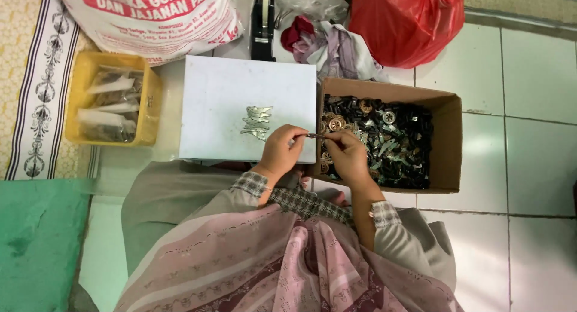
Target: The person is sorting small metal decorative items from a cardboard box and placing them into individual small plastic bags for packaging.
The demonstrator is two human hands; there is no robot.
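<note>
White floor tiles carry a low white table, with a cardboard box of small dark and metallic parts at its 3 o'clock. Left hand and right hand, fingers pinched shut, meet over the box's near-left corner on one small metal piece; it appears light, stiff, thin, best gripped by its edges.

A board lies between the tray and the carton.
</note>
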